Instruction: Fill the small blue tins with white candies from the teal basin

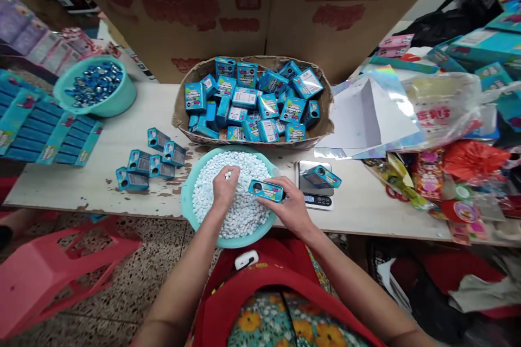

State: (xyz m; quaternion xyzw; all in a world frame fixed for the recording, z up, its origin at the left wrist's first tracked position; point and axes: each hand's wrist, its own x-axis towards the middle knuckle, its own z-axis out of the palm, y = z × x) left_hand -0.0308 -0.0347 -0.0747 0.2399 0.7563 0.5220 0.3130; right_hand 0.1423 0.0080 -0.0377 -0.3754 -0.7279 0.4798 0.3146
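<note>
My right hand [291, 203] grips a small blue candy box [266, 190], its round opening facing up, above the right side of a turquoise basin [186, 195]. Small white candies [248, 222] fill that basin. Over its middle, my left hand [225, 187] is closed, fingers curled together; what they hold, if anything, is hidden. Just right of my right hand, another blue box [323, 176] lies on a small digital scale [318, 201].
Behind the basin, a cut-down carton [176, 114] holds many blue boxes. Several more boxes [138, 162] stand at left, near a basin of blue wrapped sweets [118, 103]. Plastic bags [443, 108] and packets crowd the right. A red stool [36, 276] stands lower left.
</note>
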